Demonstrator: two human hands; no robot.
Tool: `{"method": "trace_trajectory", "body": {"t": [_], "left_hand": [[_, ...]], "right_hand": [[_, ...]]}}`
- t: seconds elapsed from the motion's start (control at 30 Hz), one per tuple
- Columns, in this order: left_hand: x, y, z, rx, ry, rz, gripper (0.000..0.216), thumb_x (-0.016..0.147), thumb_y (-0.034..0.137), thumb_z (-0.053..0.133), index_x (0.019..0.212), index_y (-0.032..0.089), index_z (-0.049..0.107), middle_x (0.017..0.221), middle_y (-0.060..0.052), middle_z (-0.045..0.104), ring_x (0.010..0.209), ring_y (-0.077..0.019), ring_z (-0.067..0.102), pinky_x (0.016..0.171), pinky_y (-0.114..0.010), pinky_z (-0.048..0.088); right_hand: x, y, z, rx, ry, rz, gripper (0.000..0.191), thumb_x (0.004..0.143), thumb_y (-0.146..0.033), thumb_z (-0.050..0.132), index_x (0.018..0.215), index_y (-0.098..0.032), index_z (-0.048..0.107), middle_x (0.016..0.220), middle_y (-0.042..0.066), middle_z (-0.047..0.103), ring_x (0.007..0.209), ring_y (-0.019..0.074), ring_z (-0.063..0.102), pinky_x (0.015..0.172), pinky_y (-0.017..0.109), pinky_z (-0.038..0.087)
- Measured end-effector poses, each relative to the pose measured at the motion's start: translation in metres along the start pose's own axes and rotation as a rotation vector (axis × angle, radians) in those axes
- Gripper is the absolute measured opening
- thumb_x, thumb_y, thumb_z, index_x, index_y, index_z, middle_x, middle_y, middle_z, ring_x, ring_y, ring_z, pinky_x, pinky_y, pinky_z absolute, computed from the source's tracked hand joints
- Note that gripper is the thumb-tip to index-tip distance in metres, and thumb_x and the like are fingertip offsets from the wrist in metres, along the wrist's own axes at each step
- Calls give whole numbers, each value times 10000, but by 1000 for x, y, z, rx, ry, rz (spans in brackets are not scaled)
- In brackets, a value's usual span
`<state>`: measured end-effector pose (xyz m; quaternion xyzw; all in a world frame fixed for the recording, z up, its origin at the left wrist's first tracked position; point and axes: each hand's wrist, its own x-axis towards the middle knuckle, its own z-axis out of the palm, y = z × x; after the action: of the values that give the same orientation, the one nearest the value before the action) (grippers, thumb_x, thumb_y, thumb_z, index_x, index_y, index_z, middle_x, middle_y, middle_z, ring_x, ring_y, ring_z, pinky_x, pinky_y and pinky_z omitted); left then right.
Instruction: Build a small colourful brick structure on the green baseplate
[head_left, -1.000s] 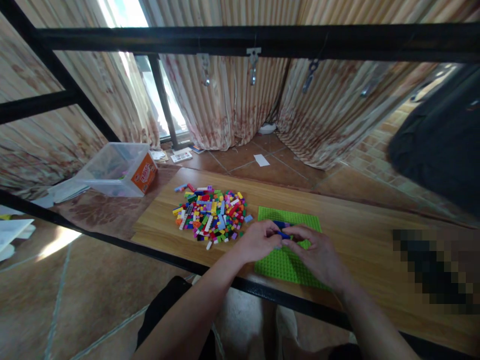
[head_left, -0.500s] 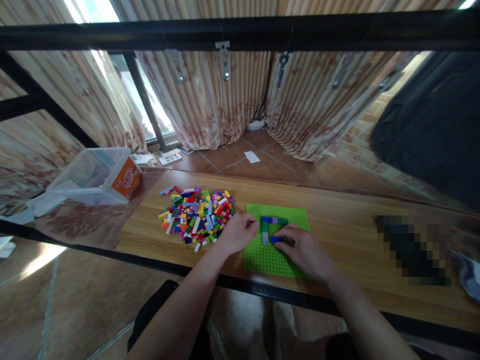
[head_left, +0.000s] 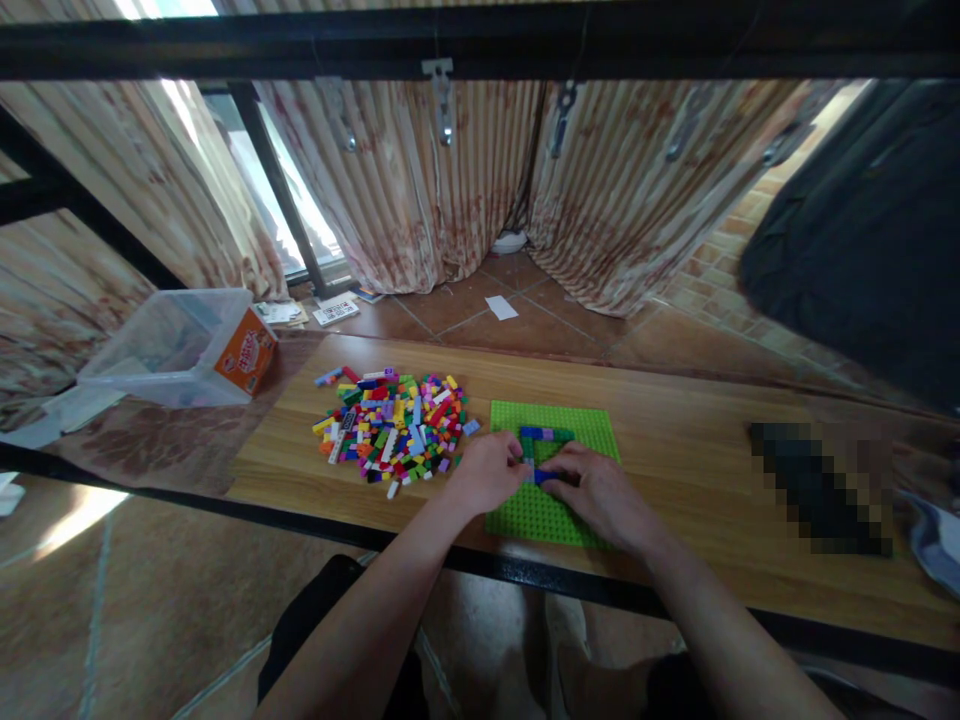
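A green baseplate lies on the wooden table. A frame of joined bricks stands on it: a blue, purple and green row along the far side and a green and grey column down the left. Between thumb and fingers my right hand pinches a blue brick, held against the near end of the column. My left hand is closed, its fingertips at the column's left side beside the grey brick. What its fingers hold, if anything, is hidden.
A heap of many-coloured bricks spreads left of the baseplate. A clear plastic box with an orange label stands beyond the table's left end. A pixelated dark object lies on the right. A dark rail crosses above.
My left hand has moved right, up to the brick column. My right hand has shifted the blue brick slightly left against the column's end. The view has tilted a little.
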<state>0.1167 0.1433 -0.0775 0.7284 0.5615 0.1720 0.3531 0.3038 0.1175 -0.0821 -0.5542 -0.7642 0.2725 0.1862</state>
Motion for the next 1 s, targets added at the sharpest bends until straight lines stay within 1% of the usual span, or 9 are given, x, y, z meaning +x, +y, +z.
{"method": "trace_trajectory", "body": {"t": [0.33,0.57,0.67,0.8,0.9,1.0], "left_hand": [[-1,10,5,98,49,-80,202,753,331,705,848,167,635,757,-40,687,728,-192,633,628,-273,432],[1,14,6,131,57,-132,208,731,326,716,841,166,642,813,-56,694,781,-206,642,669,-287,461],[3,16,7,161,56,-161,219,720,339,706,848,170,652,850,-70,702,810,-223,652,702,-308,483],[6,20,6,218,32,-203,241,704,354,687,869,179,673,900,-82,715,862,-246,665,737,-326,503],[8,23,5,246,17,-218,279,695,375,685,893,178,688,927,-95,722,896,-261,670,759,-334,510],[7,25,4,244,0,-229,283,685,357,685,901,175,692,933,-103,725,904,-266,670,754,-334,509]], "right_hand": [[1,3,2,31,3,-10,138,818,-227,629,868,-254,755,856,12,649,779,156,625,750,297,482],[2,2,3,27,5,-4,145,812,-192,634,875,-241,756,871,18,657,801,157,632,775,299,479],[5,3,2,13,-16,6,130,798,-188,650,853,-234,760,847,16,654,787,159,627,751,292,474],[9,8,2,23,-43,18,92,774,-199,684,820,-225,758,826,14,658,782,163,622,740,287,468],[9,10,3,36,-33,21,92,766,-206,692,824,-225,761,842,20,664,794,168,625,749,286,469],[6,9,5,17,-18,28,117,784,-213,670,850,-231,765,825,20,666,781,171,624,740,287,466]]}}
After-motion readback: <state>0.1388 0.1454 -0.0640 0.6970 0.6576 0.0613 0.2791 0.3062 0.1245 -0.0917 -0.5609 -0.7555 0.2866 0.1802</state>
